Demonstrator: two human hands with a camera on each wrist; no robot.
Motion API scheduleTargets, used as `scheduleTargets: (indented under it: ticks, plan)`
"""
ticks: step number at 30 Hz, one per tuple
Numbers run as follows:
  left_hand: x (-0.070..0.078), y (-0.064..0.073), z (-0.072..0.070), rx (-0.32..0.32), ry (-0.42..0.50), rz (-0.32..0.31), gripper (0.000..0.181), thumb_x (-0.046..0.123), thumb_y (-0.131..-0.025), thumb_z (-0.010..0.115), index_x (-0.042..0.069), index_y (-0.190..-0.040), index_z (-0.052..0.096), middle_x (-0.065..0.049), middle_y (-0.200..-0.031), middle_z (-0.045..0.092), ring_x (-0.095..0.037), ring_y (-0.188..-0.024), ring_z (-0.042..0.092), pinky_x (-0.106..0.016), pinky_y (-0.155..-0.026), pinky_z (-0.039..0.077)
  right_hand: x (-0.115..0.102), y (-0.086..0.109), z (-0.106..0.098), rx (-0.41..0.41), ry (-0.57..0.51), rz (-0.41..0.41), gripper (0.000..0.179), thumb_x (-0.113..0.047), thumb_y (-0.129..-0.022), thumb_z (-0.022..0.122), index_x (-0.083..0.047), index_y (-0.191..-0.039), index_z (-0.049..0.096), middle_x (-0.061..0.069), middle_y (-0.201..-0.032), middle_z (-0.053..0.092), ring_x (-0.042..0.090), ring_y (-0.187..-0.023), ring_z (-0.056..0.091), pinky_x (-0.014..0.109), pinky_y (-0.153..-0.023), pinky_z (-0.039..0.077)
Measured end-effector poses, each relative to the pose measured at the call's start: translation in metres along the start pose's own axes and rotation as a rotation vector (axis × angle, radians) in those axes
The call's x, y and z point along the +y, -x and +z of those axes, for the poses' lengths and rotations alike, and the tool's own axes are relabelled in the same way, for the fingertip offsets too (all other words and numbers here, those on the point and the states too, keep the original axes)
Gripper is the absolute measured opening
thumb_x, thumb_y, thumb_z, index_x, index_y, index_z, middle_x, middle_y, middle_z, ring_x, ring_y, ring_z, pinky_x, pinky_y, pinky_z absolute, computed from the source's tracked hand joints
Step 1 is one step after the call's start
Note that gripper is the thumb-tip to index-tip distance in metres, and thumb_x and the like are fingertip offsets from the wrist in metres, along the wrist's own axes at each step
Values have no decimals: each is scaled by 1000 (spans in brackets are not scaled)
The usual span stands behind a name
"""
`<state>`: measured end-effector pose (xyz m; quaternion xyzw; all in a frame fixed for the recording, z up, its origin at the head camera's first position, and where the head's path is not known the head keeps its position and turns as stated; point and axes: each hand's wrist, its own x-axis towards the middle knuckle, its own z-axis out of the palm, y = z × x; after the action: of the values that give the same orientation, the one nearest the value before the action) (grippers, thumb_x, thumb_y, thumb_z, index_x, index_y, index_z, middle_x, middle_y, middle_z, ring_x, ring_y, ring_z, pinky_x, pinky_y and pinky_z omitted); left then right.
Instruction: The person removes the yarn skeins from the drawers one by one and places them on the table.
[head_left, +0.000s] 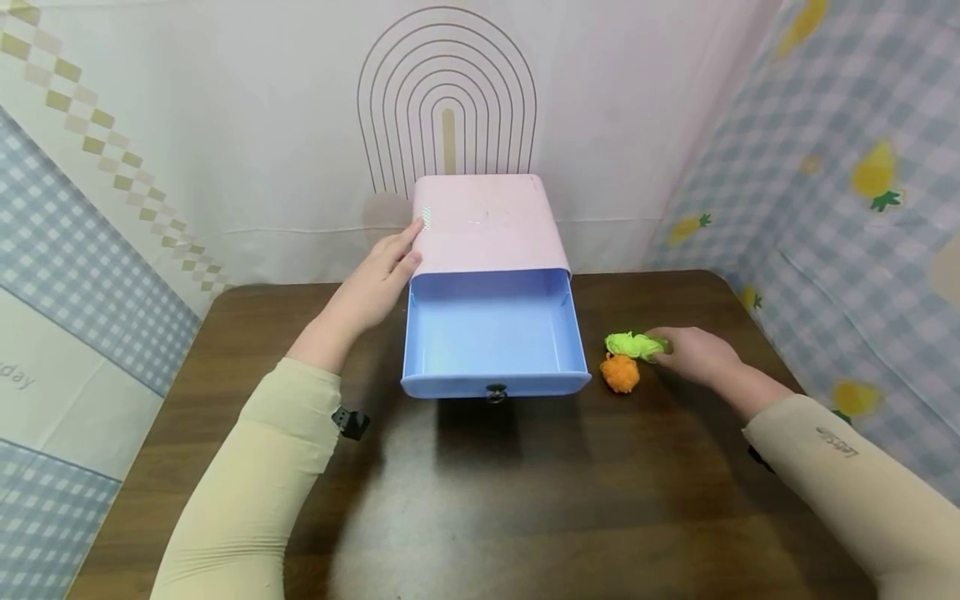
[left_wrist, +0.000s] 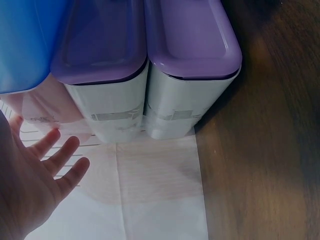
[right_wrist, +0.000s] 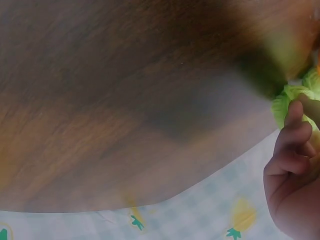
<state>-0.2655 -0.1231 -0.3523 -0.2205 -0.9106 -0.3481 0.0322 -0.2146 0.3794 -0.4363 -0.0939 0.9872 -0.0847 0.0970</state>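
A pink box [head_left: 483, 225] stands at the back of the table with its blue drawer [head_left: 495, 333] pulled out; nothing lies inside the drawer. My left hand [head_left: 378, 279] rests against the box's left side, its fingers straight; in the left wrist view the fingers of this hand [left_wrist: 42, 170] are spread. To the right of the drawer, my right hand [head_left: 693, 354] pinches the right end of a bright green crinkled bundle [head_left: 630, 344]. In the right wrist view the bundle [right_wrist: 282, 107] shows between thumb and fingers. An orange fluffy ball [head_left: 620, 373] lies against it.
Two purple-fronted units with white sides, one purple front [left_wrist: 195, 35] nearest the table, show beside the blue drawer in the left wrist view. A small ring pull [head_left: 497, 393] hangs on the drawer front. Printed cloth [head_left: 285, 125] covers the walls behind the brown table [head_left: 495, 517].
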Motion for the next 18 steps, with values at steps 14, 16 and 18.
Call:
scheduleTargets:
  ticks: [14,16,18]
  plan:
    - [0,0,0,11,0,8,56,57,-104,28,44,-157,17,-7,-161,26,-28,-147,25,-54,-117,21,1,5,-7,-9,-50,-5,55,-33,-94,68,-9,-142,53,19,-117,67,28,-90,65,45,-68,50]
    - [0,0,1,10,-2,7,56,57,-104,28,44,-157,17,-7,-161,25,-28,-147,24,-54,-117,21,-1,8,-11,-11,-67,0,56,-33,-94,68,-10,-143,52,14,-108,68,22,-81,62,40,-63,48]
    - [-1,0,1,6,-3,4,56,57,-104,28,44,-157,16,-7,-162,24,-29,-147,23,-55,-117,21,-4,12,-15,-10,-79,8,57,-34,-95,68,-11,-144,51,9,-102,68,18,-75,59,37,-58,46]
